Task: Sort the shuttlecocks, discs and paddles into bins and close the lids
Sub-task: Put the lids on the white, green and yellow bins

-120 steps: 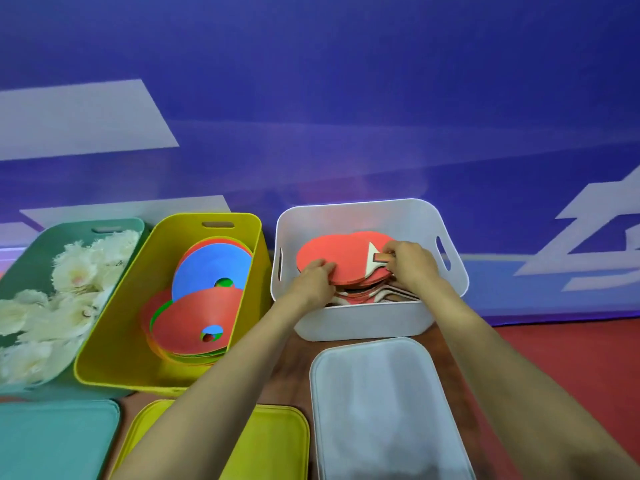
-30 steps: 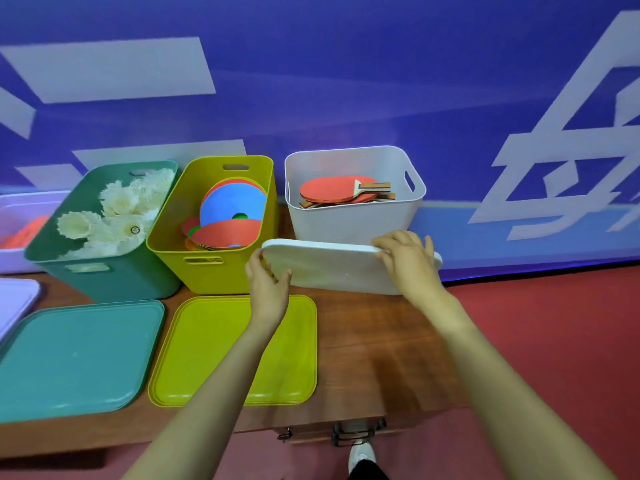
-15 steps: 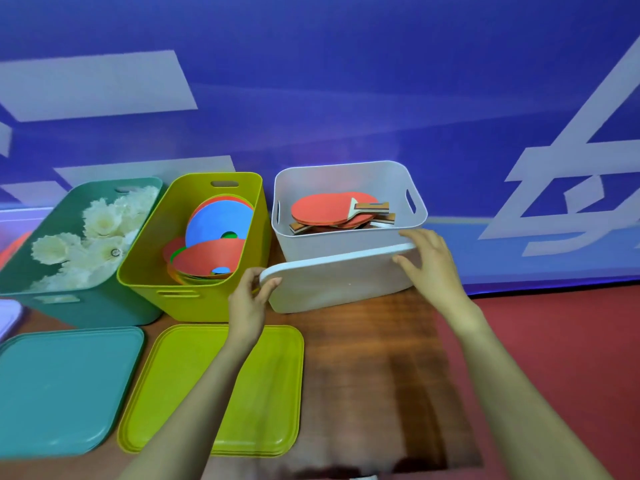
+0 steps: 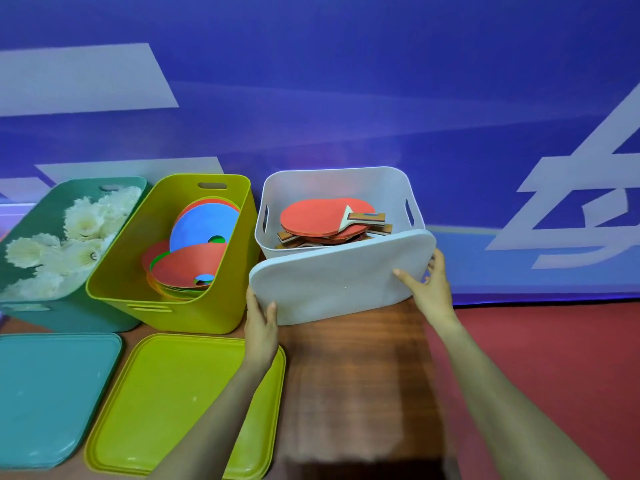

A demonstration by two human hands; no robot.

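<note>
Holding the white lid (image 4: 343, 278) tilted before the white bin (image 4: 332, 181), left hand (image 4: 259, 323) and right hand (image 4: 429, 289) clasp its opposite ends, ready to cover the paddles (image 4: 322, 216) inside.

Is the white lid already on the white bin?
No, the left hand and right hand hold the white lid tilted in front of the white bin, with the paddles uncovered.

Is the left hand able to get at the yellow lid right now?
Probably not at once: the left hand grips the white lid together with the right hand. The yellow lid lies bare just below its forearm, so once freed, likely yes.
</note>
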